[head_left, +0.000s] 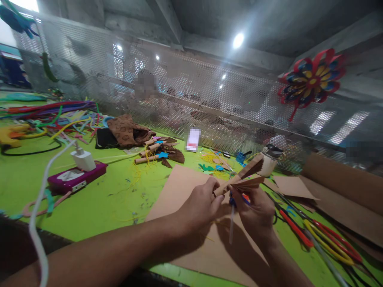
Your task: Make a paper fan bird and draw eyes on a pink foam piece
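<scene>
My left hand (202,203) is closed round a brown cardboard tube (226,185), which tilts up to the right. Pleated brown paper (253,167) fans out from the tube's far end. My right hand (254,207) pinches a second pleated paper fan (247,182) against the tube's side. Just below the fingers is a blue part with a translucent stick (231,227) hanging down; it looks like a glue gun, but my right hand hides most of it, and I cannot tell whether that hand holds it. Both hands are above a brown cardboard sheet (185,191).
Similar tubes with fans and blue stars (161,155) lie ahead on the green table (119,199). At left are a purple power strip (77,177) with a white cable and colourful pipe cleaners (54,109). Scissors (332,243) and a cardboard box (344,199) are at right. Perforated metal (194,91) stands behind.
</scene>
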